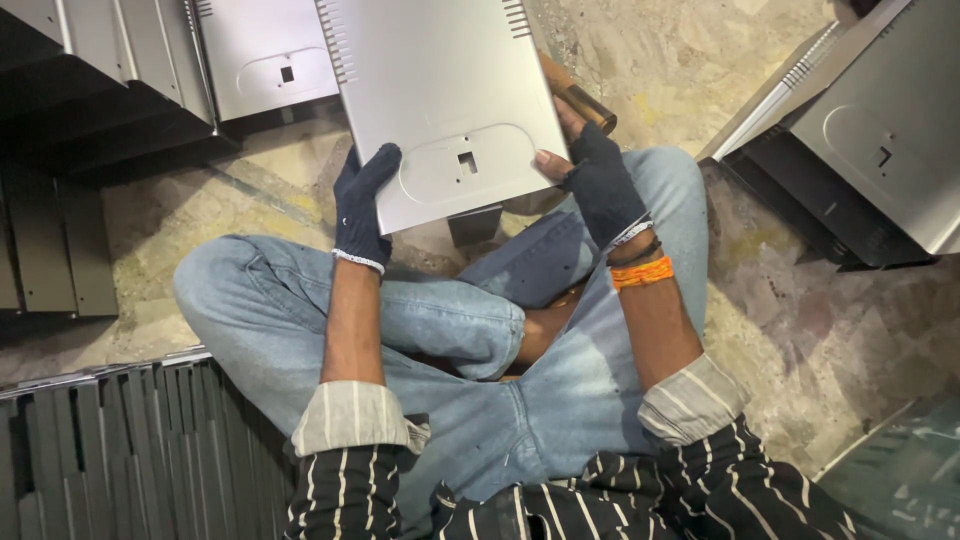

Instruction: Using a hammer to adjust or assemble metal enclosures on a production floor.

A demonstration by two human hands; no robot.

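Head view: a grey metal panel (440,100) with slotted vents and a small square cut-out is held flat above the crossed legs, over the stone floor (800,340). The left hand (360,205) in a dark glove grasps the panel's near left edge, while the right hand (600,180) in a fingerless glove pinches its right edge and also clasps a wooden handle (578,95). For a steady hold, keep both grips level; similar panels (880,130) lie stacked far right, far left and near left.
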